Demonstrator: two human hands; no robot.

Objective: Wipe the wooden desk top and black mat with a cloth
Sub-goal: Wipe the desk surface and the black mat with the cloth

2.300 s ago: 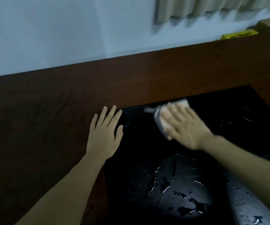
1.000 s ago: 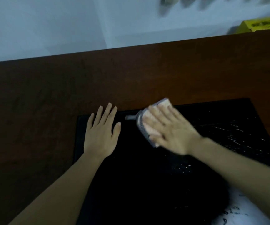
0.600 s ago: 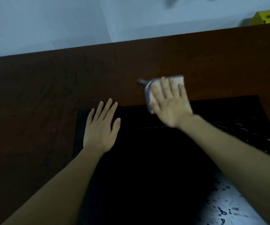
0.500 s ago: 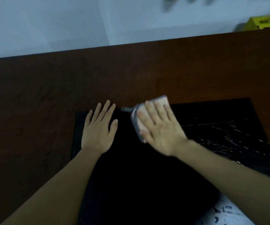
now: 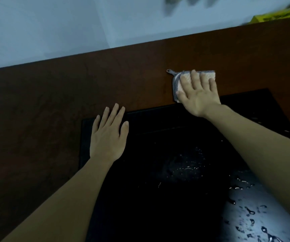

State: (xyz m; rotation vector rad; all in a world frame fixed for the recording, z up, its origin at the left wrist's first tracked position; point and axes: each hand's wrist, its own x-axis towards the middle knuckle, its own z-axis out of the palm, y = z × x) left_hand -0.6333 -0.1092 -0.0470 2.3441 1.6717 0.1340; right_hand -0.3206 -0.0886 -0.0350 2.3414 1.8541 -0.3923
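The right hand (image 5: 199, 96) lies flat on the cloth (image 5: 176, 81), fingers straight and a little spread, pressing it down on the desk (image 5: 53, 105). The cloth is under the fingers and palm, and it sticks out past the fingertips and past the thumb side. It sits on bare wood just beyond the far edge of the mat (image 5: 158, 172) — the heel of the hand is right at that edge, and the wrist and arm cross over the mat.

The cloth is a small pale pad with a grey trim. Its long side runs left to right, along the back edge of the desk. A little grey loop (image 5: 170, 71) sticks out from its far left corner, pointing away from the hand to the left.

The left hand (image 5: 108, 135) is open and flat too, fingers straight and close together, pointing away from the person. The palm rests on the far left corner of the mat and the fingertips reach over onto the wood. It holds nothing. It is well apart from the cloth, which lies off to its right and farther back.

Near the right arm, the mat has water drops (image 5: 249, 215) on it — shiny small blobs close to the person. A yellow thing (image 5: 273, 15), blurry, sits far beyond the right hand at the back of the desk.
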